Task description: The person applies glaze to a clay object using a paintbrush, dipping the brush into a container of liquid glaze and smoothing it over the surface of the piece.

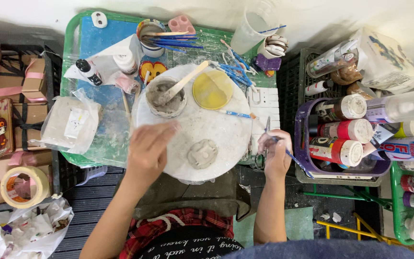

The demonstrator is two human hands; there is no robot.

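Soft wet clay piece (202, 153) lies on the round board (226, 127) at 6 o'clock; lift by its edges. Left hand (149, 151) hovers open; right hand (275, 153) pinches a blue tool (294, 158).

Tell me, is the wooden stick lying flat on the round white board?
No, the wooden stick stands tilted in the cup of grey clay, leaning on its rim above the round white board.
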